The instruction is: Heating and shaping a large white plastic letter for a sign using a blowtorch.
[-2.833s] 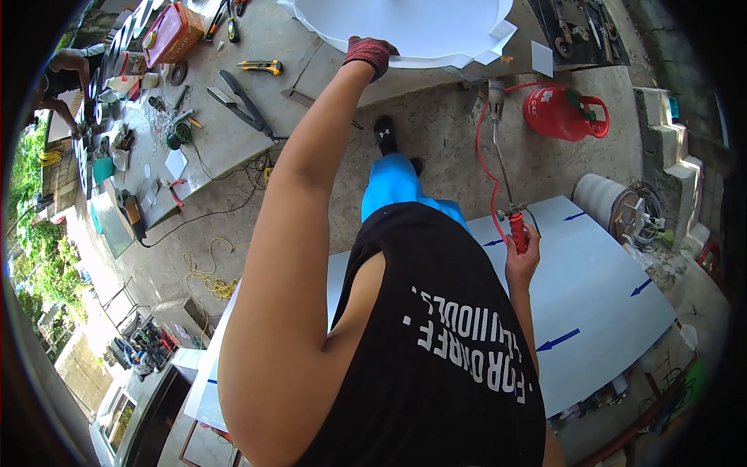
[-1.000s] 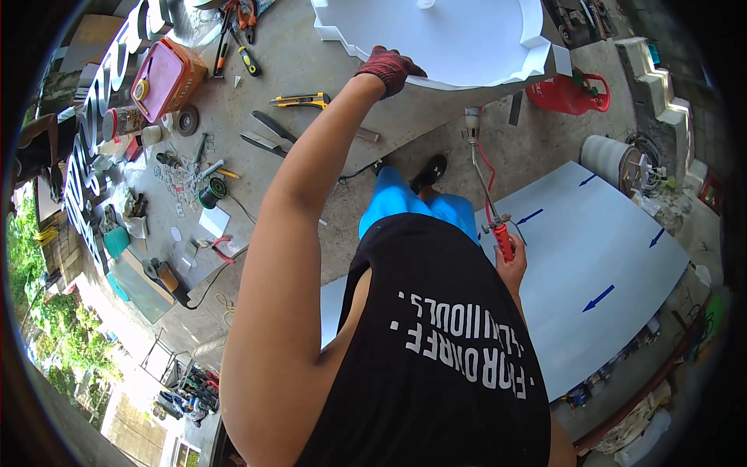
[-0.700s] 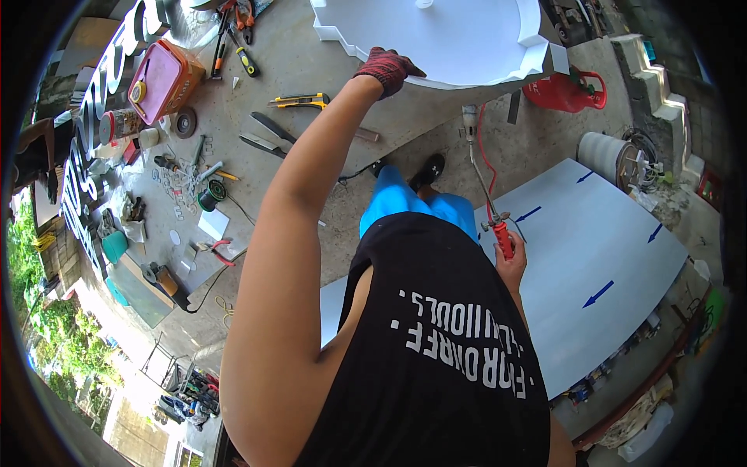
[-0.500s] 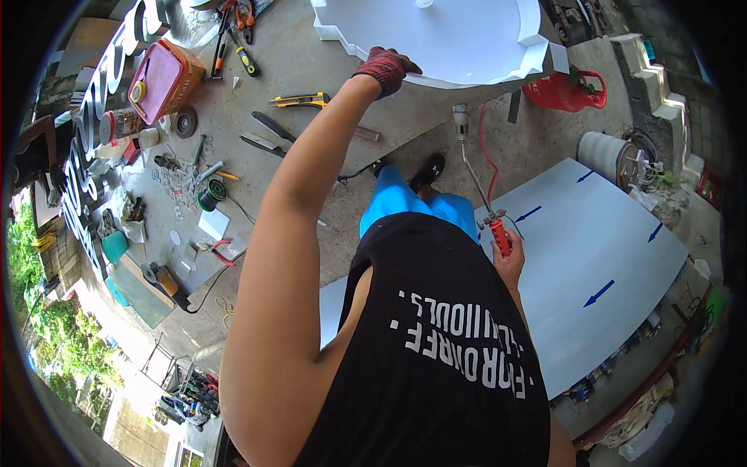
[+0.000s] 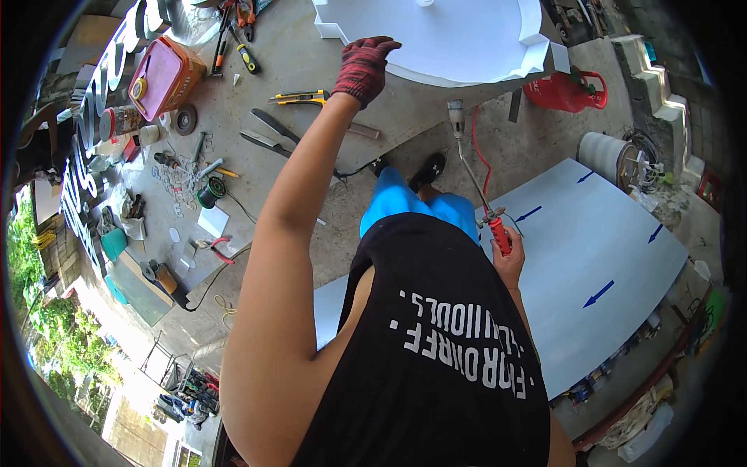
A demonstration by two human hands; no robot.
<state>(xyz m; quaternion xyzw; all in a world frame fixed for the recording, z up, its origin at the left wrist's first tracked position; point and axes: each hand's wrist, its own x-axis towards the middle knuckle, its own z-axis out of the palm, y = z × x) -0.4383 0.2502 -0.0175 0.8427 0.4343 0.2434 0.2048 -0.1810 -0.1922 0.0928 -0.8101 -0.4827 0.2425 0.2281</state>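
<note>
The left hand (image 5: 364, 71), in a red-and-black knitted glove, is at the near left edge of a white, roundish piece with a raised wall (image 5: 455, 43) lying at the far end of the grey table (image 5: 292, 66). Its fingers lie close together, partly bent and pointing right; their tips overlap the wall in view, and I cannot tell whether they touch it or pinch anything. The bare right hand (image 5: 510, 263), nearer and to the right, is wrapped around the red handle of a gas torch (image 5: 499, 234). The torch slants far and left, its metal nozzle (image 5: 456, 117) near the table edge. A red hose (image 5: 488, 167) runs beside it. Left of the gloved hand lies a yellow utility knife (image 5: 302, 97).
</note>
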